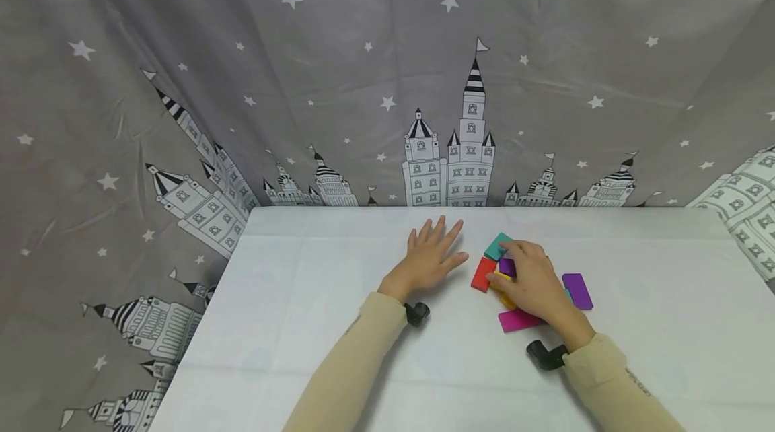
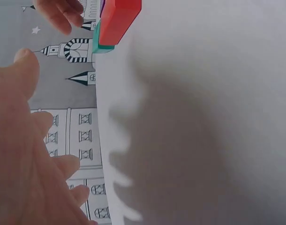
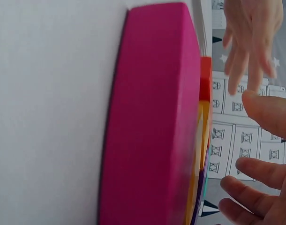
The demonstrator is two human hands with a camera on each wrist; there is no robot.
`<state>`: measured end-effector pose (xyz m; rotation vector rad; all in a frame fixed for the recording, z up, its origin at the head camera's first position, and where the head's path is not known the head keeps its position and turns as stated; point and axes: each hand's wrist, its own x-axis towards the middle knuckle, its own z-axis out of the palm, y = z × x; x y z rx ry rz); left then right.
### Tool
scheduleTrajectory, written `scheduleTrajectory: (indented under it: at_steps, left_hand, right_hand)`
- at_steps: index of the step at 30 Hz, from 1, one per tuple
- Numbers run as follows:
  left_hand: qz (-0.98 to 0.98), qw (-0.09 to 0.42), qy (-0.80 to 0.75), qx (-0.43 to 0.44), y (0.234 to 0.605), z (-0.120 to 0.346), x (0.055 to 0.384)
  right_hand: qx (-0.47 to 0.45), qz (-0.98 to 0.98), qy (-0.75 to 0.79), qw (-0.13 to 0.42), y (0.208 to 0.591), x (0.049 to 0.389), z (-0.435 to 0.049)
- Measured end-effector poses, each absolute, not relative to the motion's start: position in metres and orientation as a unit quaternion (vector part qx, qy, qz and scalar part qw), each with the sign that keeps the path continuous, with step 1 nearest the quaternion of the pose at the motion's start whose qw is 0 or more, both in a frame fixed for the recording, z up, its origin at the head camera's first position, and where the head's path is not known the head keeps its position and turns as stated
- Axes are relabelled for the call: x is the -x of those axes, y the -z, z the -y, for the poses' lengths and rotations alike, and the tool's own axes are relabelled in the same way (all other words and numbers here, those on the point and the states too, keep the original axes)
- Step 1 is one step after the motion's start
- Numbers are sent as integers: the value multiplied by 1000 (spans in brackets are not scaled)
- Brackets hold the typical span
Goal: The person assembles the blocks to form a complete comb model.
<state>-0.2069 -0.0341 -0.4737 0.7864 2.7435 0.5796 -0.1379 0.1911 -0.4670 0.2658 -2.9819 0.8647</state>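
My left hand (image 1: 432, 252) lies flat on the white table (image 1: 315, 324) with its fingers spread, holding nothing; the left wrist view shows this left hand (image 2: 21, 154) open above its shadow. To its right, my right hand (image 1: 525, 278) rests loosely bent over a cluster of flat coloured blocks. Its fingertips touch a small purple block (image 1: 507, 266). Around it lie a teal block (image 1: 498, 245), a red block (image 1: 483, 274), a yellow block (image 1: 506, 299), a magenta block (image 1: 517, 319) and a longer purple block (image 1: 577, 291). In the right wrist view the magenta block (image 3: 152, 117) fills the foreground, and my right hand's fingers (image 3: 255, 173) show nothing between them.
A grey curtain (image 1: 303, 82) printed with stars and castles hangs behind the table and down its left side. The table's far edge runs just beyond the blocks. Black camera mounts (image 1: 545, 354) sit at both wrists.
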Motion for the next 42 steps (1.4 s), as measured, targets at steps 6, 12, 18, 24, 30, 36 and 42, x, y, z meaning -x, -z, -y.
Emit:
scheduleTrajectory:
  at_steps: [6, 12, 18, 24, 30, 36, 42]
  left_hand:
    - [-934, 130, -184, -278, 478, 22, 209]
    - [-929, 149, -165, -297, 480, 15, 201]
    - [-929, 147, -143, -307, 485, 12, 194]
    - [-934, 132, -121, -309, 488, 10, 191]
    - [-933, 127, -120, -314, 487, 8, 188]
    - [-932, 112, -125, -320, 485, 8, 184]
    - [-929, 107, -147, -321, 484, 6, 182]
  right_hand:
    - [-83, 959, -270, 3, 469, 138, -188]
    - [-85, 960, -266, 16, 472, 143, -192]
    - [-88, 960, -265, 12, 471, 152, -194]
    - [-75, 966, -249, -11, 471, 167, -195]
    - [-57, 968, -241, -27, 472, 175, -194]
    - [-47, 967, -247, -31, 469, 178, -194]
    - [-41, 968, -246, -35, 469, 178, -194]
